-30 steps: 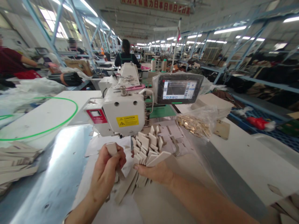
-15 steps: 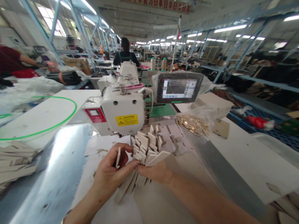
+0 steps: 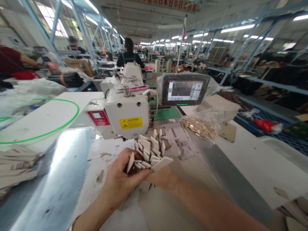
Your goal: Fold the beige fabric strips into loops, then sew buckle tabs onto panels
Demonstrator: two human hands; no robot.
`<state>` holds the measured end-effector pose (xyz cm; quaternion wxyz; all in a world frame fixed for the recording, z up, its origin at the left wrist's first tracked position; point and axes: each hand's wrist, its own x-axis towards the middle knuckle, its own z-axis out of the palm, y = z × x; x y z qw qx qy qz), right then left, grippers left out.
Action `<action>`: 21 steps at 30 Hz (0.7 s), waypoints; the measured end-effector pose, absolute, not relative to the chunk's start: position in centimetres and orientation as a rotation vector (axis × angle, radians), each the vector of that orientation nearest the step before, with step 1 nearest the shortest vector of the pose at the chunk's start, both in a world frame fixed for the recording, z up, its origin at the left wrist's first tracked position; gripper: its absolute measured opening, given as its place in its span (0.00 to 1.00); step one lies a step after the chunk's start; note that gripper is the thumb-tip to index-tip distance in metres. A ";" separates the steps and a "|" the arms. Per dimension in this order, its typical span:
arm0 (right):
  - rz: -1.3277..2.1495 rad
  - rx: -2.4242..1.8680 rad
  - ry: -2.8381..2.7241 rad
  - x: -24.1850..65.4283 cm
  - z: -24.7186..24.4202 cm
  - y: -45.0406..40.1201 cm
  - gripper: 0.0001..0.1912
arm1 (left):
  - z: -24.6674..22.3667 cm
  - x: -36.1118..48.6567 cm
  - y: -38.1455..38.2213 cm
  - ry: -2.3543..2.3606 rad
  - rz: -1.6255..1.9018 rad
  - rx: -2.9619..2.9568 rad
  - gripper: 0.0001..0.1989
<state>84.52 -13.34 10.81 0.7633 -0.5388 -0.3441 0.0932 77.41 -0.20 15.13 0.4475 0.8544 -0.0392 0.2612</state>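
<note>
I had the machine (image 3: 127, 115) dead ahead, and the bundle (image 3: 146, 149) of pale strips stood fanned just in front of it, held in both hands. The right hand (image 3: 166, 178) was closed on the bundle's near side, though its fingertips were hidden from me. The left hand (image 3: 117, 176) was curled against the other side, its thumb meeting the right, with one strip (image 3: 130, 162) held apart from the rest.

I judged the bundle light, each piece fairly stiff but bendable, not fragile. Flat faces could slide on one another, so I favoured a firm wrap round the middle, below the splayed ends. Small scraps (image 3: 179, 149) lay beyond it, to the right.
</note>
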 end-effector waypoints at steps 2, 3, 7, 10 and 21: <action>0.184 -1.178 -0.749 84.5 11.0 -13.4 0.33 | 15.3 77.5 -0.3 -0.143 0.674 2.123 0.09; 0.175 -1.193 -0.752 84.5 11.1 -13.4 0.34 | 15.3 77.6 -0.3 -0.159 0.681 2.116 0.08; 0.160 -1.303 -0.778 84.6 11.6 -13.9 0.29 | 15.3 77.3 -0.5 -0.160 0.676 2.047 0.07; 0.156 -1.340 -0.775 84.6 11.9 -14.1 0.31 | 15.2 77.0 -0.6 -0.148 0.704 2.083 0.04; 0.274 -1.214 -0.695 84.1 11.0 -13.0 0.49 | 14.8 76.7 -0.6 -0.061 0.763 2.169 0.14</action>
